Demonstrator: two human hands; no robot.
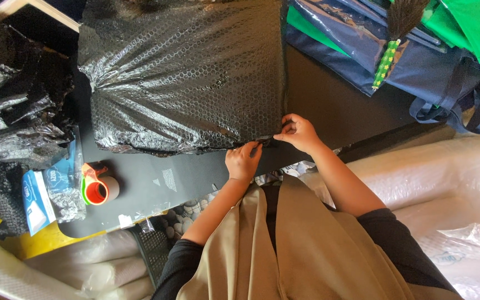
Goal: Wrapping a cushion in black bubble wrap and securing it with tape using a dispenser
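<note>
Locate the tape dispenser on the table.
In the head view, the tape dispenser lies left of the left hand, below the black bubble-wrapped parcel, beside blue packets.

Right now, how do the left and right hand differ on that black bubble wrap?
The left hand is curled, knuckles up, under the black bubble wrap edge. The right hand sits further right and higher, fingers pinching the corner. Both grip the same near edge, close together.

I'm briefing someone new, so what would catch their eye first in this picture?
A big bundle wrapped in black bubble wrap fills the dark table's middle. The left hand and right hand pinch its near edge. An orange tape dispenser sits at the left, navy and green bags top right.
</note>
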